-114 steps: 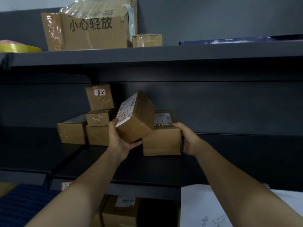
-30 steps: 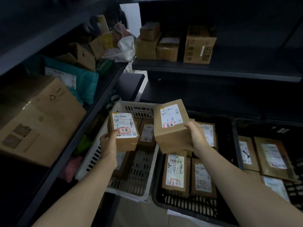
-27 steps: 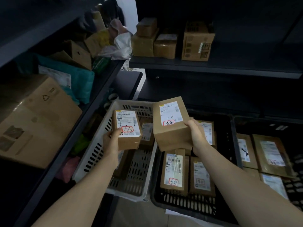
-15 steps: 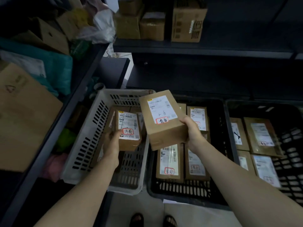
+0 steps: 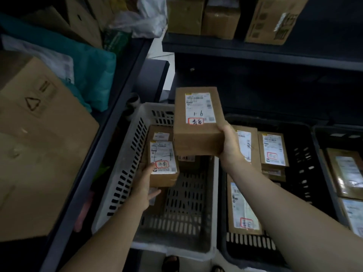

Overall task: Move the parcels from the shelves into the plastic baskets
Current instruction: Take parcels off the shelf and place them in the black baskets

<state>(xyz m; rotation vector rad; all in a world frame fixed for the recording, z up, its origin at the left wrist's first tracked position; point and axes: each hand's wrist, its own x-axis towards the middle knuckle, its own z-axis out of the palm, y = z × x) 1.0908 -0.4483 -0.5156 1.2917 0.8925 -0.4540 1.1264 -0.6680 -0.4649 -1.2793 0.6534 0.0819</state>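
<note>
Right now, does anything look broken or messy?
Nothing looks broken or spilled. The left shelf is a bit messy: a crumpled clear plastic bag and a teal bag lie squashed among cardboard boxes.

The small parcel is brown cardboard, dull and a bit rough, with a smooth white paper label. The bigger parcel is the same dull cardboard (its label is paper too). The white basket is hard plastic, smooth, with a soft shine. The black basket is plastic as well, but duller. The far-right parcels look shiny, as if covered in clear film. The teal bag is smooth plastic. The clear bag is thin, crinkly and glossy. The big box is matt cardboard. The shelf looks like dark matt metal.
</note>
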